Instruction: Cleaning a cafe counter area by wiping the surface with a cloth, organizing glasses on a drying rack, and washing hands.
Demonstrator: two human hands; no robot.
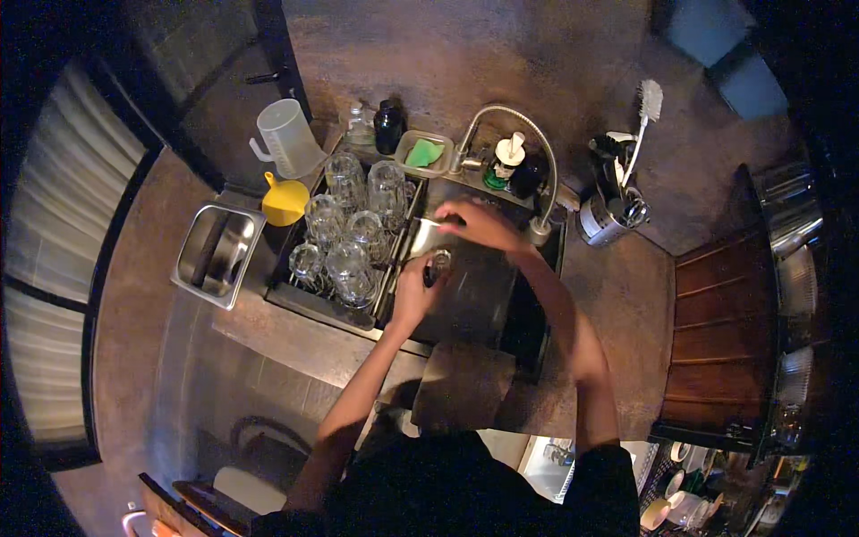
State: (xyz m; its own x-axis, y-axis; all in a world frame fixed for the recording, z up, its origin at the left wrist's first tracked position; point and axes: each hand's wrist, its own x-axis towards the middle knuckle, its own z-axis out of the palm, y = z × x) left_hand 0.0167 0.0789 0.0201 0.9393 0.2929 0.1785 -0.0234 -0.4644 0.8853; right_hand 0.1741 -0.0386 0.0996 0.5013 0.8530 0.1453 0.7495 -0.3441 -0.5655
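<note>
Over the dark sink [480,305], my left hand [415,292] grips a small clear glass [440,259], whose lower part is hidden by the fingers. My right hand [484,225] hovers just above and to the right of it, fingers bent and apart, with nothing visible in them. To the left of my left hand, several clear glass mugs [352,265] stand crowded on a dark drainer [315,310]. A flexible metal faucet [520,115] arches behind my right hand.
Behind the sink are a plastic tub [401,151] with a green cloth [424,153], a soap pump bottle [509,153] and a dark bottle [388,127]. A plastic jug [285,137], yellow funnel [285,203] and steel pan [235,235] sit left; a utensil holder [599,221] with brushes stands right.
</note>
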